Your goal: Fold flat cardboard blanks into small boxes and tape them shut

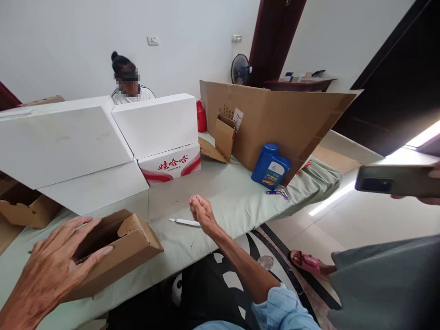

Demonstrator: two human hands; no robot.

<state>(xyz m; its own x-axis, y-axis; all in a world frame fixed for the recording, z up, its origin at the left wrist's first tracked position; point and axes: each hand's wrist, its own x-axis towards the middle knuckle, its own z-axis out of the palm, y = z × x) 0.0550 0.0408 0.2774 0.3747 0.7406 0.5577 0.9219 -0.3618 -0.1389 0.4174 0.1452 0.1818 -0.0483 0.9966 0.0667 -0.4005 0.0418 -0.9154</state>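
My left hand (57, 263) lies spread on a small open brown cardboard box (120, 250) near the table's front edge, fingers reaching into its opening. My right hand (202, 211) hovers over the table in a loose fist, with nothing visible in it. A white pen (184, 222) lies on the pale green tablecloth (223, 192) just left of that hand.
White boxes (103, 133), one with red lettering, stand behind. A big brown cardboard sheet (275, 119) leans at the right, with a blue bottle (271, 167) against it. A person sits across the table. Another person's hand holds a phone (395, 180) at the right edge.
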